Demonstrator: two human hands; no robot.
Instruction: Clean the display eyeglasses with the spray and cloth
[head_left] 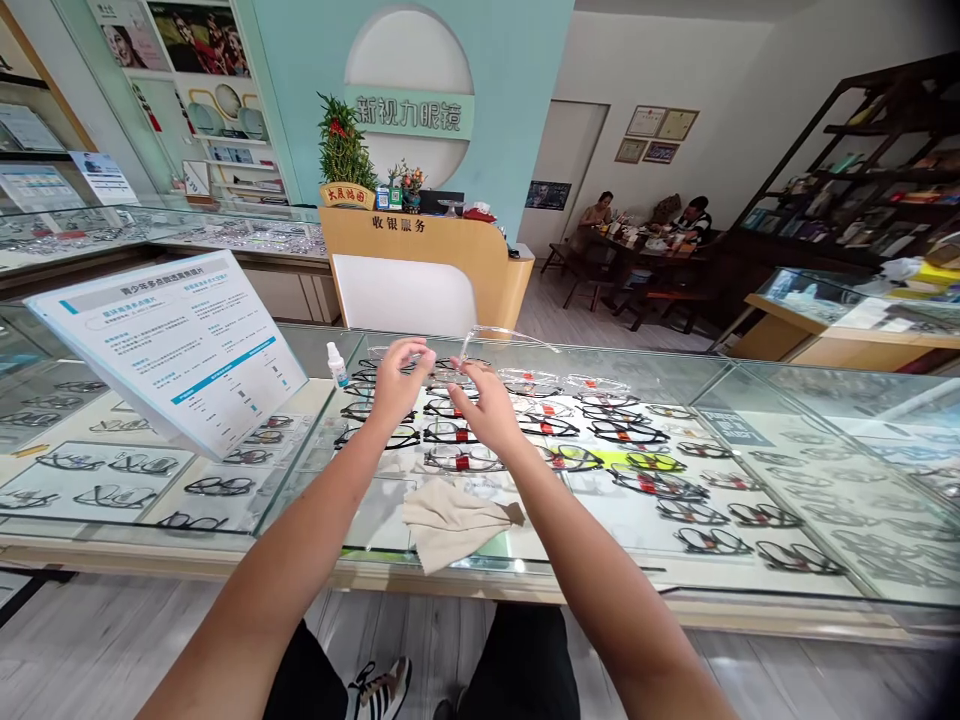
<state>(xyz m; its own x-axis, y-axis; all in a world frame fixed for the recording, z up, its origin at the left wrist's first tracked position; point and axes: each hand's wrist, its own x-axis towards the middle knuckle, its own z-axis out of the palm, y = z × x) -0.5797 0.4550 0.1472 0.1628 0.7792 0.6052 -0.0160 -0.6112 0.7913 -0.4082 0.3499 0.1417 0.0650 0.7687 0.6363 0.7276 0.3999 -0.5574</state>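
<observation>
My left hand (403,378) is raised over the glass counter, thumb and fingertips brought together in a pinch. Whatever it grips, if anything, is hidden or too small to make out. Just to its right, my right hand (486,402) has clear-framed eyeglasses (471,340) at its fingertips, with a transparent temple reaching off to the right; its thumb points left. Below both hands, a crumpled beige cloth (457,522) lies on the glass. Rows of eyeglasses (628,432), many with red tags, fill the space under and around my hands.
A small white spray bottle (336,366) stands left of my hands. Beside it, a large printed sign (176,345) leans on the counter (360,570). Past a white chair back (405,292) is a wooden cashier desk (495,250). Two people sit at a dark table (637,240) further back.
</observation>
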